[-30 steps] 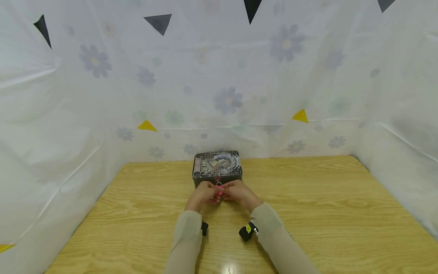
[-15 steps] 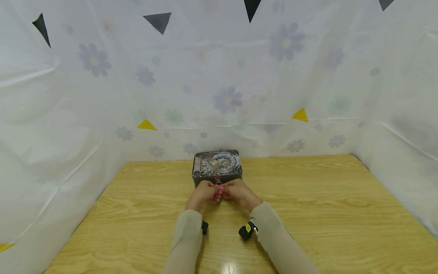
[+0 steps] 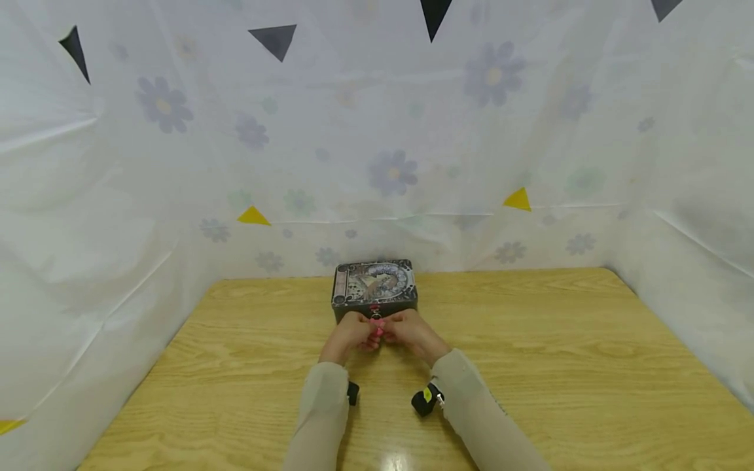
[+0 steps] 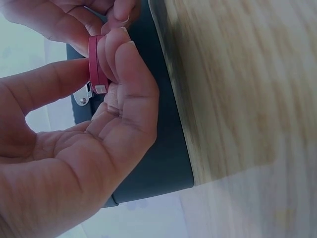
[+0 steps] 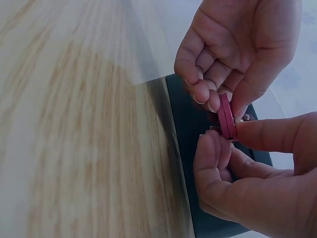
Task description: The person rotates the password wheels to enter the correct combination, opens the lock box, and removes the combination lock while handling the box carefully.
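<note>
A dark tin box [image 3: 375,282] with an ornate picture on its lid sits shut at the back of the table. At its front hangs a small pink padlock [image 3: 377,326], its ring-like shackle up by the metal latch [image 4: 82,100]. My left hand [image 3: 349,333] pinches one side of the padlock between thumb and curled fingers. From the other side my right hand [image 3: 415,335] pinches it too, thumb on the near face. In the right wrist view the padlock [image 5: 227,117] shows edge-on between both sets of fingertips. Fingers hide much of its faces.
The wooden table [image 3: 559,353] reaches out on both sides of the arms. Behind it hangs a white flowered sheet [image 3: 436,144], with more white sheeting at left and right. A black wrist camera [image 3: 425,399] sits under the right sleeve.
</note>
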A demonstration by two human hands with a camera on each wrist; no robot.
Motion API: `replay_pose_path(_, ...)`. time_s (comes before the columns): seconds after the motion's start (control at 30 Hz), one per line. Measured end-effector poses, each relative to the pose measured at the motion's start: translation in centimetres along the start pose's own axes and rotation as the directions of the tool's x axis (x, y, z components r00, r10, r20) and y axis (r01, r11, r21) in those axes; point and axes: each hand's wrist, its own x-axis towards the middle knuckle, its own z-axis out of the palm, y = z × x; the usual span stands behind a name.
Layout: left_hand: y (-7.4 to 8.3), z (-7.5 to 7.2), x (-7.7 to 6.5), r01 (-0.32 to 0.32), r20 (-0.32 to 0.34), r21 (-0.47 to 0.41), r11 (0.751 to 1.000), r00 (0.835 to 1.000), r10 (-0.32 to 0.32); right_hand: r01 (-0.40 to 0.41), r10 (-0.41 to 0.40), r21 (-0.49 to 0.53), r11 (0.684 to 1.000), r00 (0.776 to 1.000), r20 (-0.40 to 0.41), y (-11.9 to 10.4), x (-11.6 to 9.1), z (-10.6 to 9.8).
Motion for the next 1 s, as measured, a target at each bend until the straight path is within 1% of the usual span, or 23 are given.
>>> replay_pose_path(0.27, -0.14, 0.07, 0.08, -0.012, 0.020, -0.010, 1.000, 1.000, 0.012, 0.002, -0.003, -0.022, 1.000, 0.999, -0.040, 0.41, 0.22, 0.03)
replay_pose_path(0.4, -0.05, 0.06, -0.02, -0.007, 0.017, -0.008, 1.000, 1.000, 0.007, -0.011, 0.010, -0.028, 1.000, 0.999, -0.041, 0.38, 0.28, 0.01)
replay_pose_path(0.53, -0.01, 0.02, -0.01, 0.002, 0.023, -0.008, 1.000, 1.000, -0.002, -0.037, 0.037, -0.018, 0.999, 0.999, 0.006, 0.09, 0.19, -0.30)
replay_pose_path(0.7, 0.11, 0.01, -0.07, 0.004, 0.032, -0.019, 1.000, 0.999, -0.004, -0.030, 0.030, -0.005, 1.000, 0.996, 0.080, -0.15, 0.08, -0.73)
replay_pose_path(0.87, 0.10, 0.09, 0.01, 0.007, 0.040, -0.023, 1.000, 0.999, -0.006, -0.040, 0.039, 0.007, 0.999, 0.995, 0.096, -0.16, 0.15, -0.73)
replay_pose_path(1.0, 0.10, 0.11, 0.11, 0.004, 0.035, -0.026, 1.000, 0.999, -0.004, -0.025, 0.025, 0.006, 1.000, 0.995, 0.099, -0.13, 0.11, -0.59)
